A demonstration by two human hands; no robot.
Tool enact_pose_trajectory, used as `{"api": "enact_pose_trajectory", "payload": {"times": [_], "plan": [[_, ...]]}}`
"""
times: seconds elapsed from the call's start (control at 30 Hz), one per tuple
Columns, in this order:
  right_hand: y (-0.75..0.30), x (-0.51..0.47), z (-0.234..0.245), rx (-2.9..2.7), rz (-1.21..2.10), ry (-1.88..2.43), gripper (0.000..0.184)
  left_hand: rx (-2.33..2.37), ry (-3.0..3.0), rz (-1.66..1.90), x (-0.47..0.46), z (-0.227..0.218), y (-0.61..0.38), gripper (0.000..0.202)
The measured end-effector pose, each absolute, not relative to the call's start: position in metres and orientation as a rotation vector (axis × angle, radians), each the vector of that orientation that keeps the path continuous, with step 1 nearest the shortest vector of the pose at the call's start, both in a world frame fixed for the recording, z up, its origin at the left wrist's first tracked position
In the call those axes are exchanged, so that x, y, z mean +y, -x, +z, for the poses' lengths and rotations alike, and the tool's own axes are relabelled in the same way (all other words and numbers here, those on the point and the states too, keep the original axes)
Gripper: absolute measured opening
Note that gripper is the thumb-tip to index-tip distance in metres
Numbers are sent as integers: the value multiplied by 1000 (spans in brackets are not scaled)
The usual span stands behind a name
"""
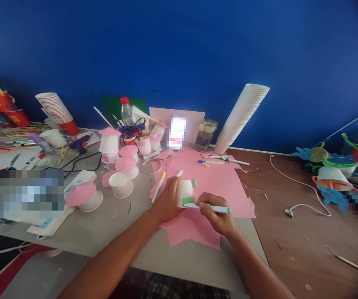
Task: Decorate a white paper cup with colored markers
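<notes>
A gray worktop (99, 222), big pink paper (228, 182) lying on it, a long white power strip (87, 176), a white cup (122, 189), more cups with round pink tops (87, 196).

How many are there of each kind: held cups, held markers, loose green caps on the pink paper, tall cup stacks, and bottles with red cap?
Held cup: 1
Held marker: 1
Loose green cap: 1
Tall cup stacks: 2
Red-capped bottle: 1
Total: 6
</notes>
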State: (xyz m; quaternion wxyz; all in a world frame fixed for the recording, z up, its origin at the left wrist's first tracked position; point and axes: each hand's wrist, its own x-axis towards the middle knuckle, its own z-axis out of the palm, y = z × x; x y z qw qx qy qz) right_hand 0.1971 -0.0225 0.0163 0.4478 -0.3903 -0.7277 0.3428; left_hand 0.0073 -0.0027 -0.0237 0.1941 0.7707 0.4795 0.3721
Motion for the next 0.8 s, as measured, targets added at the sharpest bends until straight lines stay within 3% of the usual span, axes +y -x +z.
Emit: {"api": "enact_pose_trajectory", "payload": {"times": [0.43, 0.8], "plan": [[-198, -23, 16, -1799, 845, 959, 16, 1341, -2131, 1023, -3, -23, -7, 83], [-206, -18, 11, -1606, 1043, 1055, 17, 1318, -2141, 1094, -3, -23, -7, 88]]}}
